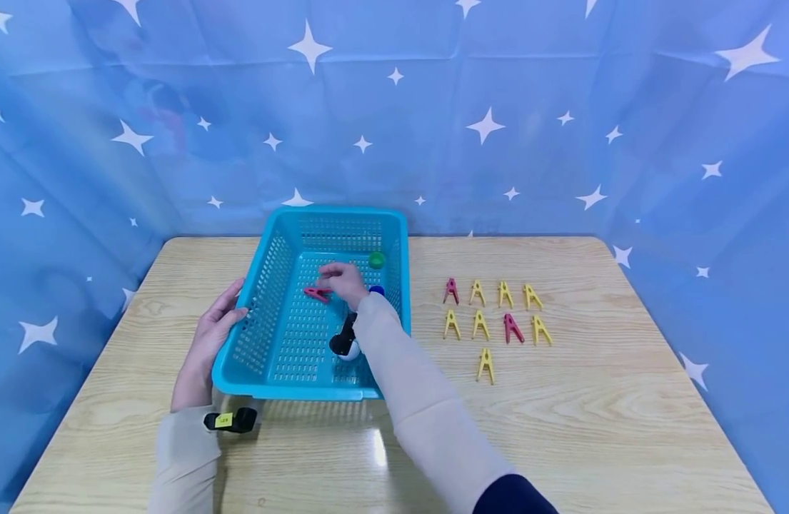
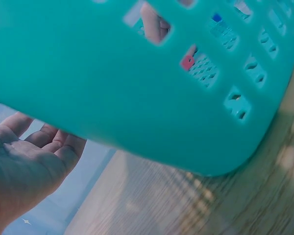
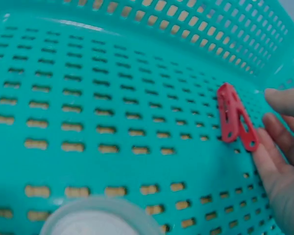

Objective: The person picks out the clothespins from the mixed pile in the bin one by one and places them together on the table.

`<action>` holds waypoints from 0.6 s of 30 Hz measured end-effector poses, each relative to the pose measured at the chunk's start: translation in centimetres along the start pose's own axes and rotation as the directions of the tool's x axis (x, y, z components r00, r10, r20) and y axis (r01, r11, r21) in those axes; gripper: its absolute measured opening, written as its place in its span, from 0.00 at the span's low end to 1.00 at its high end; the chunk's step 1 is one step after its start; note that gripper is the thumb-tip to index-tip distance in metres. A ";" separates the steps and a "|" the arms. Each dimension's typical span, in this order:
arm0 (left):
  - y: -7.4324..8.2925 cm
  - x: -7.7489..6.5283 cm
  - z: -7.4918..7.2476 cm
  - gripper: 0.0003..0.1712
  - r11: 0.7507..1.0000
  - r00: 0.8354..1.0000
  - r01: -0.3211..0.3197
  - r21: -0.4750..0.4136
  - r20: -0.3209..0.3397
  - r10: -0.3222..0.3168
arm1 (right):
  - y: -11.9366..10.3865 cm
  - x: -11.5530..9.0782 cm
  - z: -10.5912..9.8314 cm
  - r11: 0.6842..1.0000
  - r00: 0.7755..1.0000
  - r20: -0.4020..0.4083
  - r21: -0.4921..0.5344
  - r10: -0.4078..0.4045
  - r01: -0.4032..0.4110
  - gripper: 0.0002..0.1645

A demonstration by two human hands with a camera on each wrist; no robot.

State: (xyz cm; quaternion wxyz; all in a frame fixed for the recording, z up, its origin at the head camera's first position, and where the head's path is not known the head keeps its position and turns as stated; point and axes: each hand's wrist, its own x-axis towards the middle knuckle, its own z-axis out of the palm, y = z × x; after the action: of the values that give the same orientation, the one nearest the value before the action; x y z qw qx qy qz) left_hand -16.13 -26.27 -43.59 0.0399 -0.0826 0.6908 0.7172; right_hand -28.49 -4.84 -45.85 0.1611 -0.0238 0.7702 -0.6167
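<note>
My left hand (image 1: 212, 332) grips the left side of a blue plastic basket (image 1: 407, 278), thumb at the rim and fingers along the outer wall. Inside the basket, my right hand (image 1: 344, 280) reaches down beside a red clothespin (image 1: 317, 294). In the right wrist view the thumb and fingers (image 3: 279, 103) stand apart, and a fingertip is right at one handle end of the clothespin (image 3: 229, 112). Also in the basket are a green cap (image 1: 376, 260), a blue cap (image 1: 378, 290) partly hidden by the right wrist, and a white round piece (image 1: 350, 351) by the wrist camera.
On the wooden table (image 1: 600, 400), right of the basket, several yellow clothespins (image 1: 485, 365) and two red clothespins (image 1: 451, 290) lie in rough rows. A blue curtain with white stars (image 1: 433, 164) hangs behind the table.
</note>
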 end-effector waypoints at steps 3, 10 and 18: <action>0.0 0.0 0.0 0.32 1.000 1.000 -0.002 0.002 -0.003 0.002 | 0.5 0.1 0.2 0.999 1.000 -0.003 -0.045 -0.029 0.029 0.20; -0.1 0.0 0.1 0.32 1.000 1.000 -0.007 0.003 -0.010 0.007 | 1.0 0.1 0.4 0.986 0.996 0.033 -0.142 -0.084 0.088 0.22; -0.1 0.0 0.2 0.32 1.000 1.000 -0.011 0.013 -0.006 0.011 | 1.4 0.0 0.6 0.941 0.985 0.073 -0.294 -0.154 0.169 0.23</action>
State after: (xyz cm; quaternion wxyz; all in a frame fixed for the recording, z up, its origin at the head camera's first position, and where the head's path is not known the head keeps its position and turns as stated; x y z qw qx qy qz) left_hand -16.08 -26.09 -43.70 0.0346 -0.0807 0.6960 0.7127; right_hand -28.09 -5.09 -47.33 0.1235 -0.1262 0.8459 -0.5033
